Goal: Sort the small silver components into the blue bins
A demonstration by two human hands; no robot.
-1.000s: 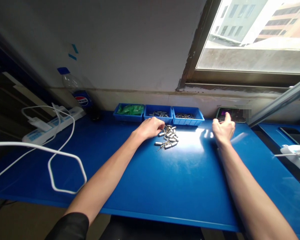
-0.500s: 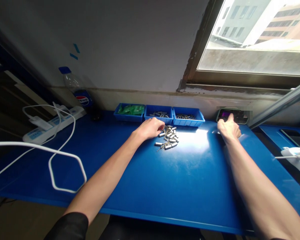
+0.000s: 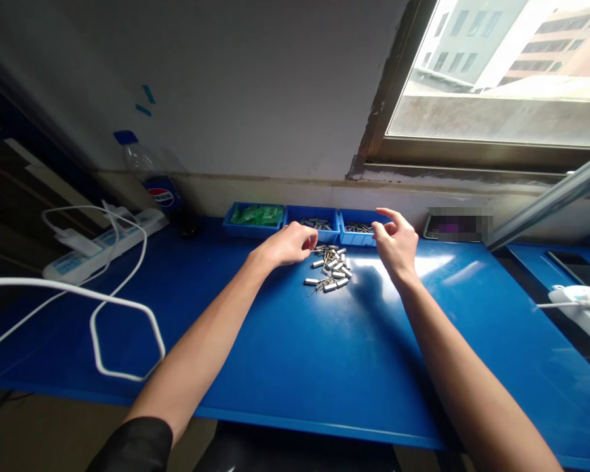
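My left hand (image 3: 289, 244) is closed in a pinch just left of a pile of small silver metal pieces with thin shafts (image 3: 332, 269). Whatever its fingertips hold, if anything, is too small to make out. My right hand (image 3: 397, 242) hovers in front of the right blue bin (image 3: 349, 236), thumb and forefinger apart, with nothing between them. Thin metal pins or screws (image 3: 358, 228) lie in that bin. The middle blue bin (image 3: 295, 231) contains short grey pieces (image 3: 316, 223), and the left blue bin (image 3: 233, 228) contains green pieces (image 3: 258, 215).
At the back left stands a cola bottle (image 3: 160, 193) beside a white power strip (image 3: 103, 244). A white cable (image 3: 128, 305) loops over the left of the blue table (image 3: 295, 367). Toward the back right, a phone-like device (image 3: 447, 228) leans by the wall, near a slanted metal post (image 3: 545, 203).
My right hand has left the phone-like device and moved left to the right bin, its fingers spreading. My left hand has shifted slightly left and stays beside the pile.
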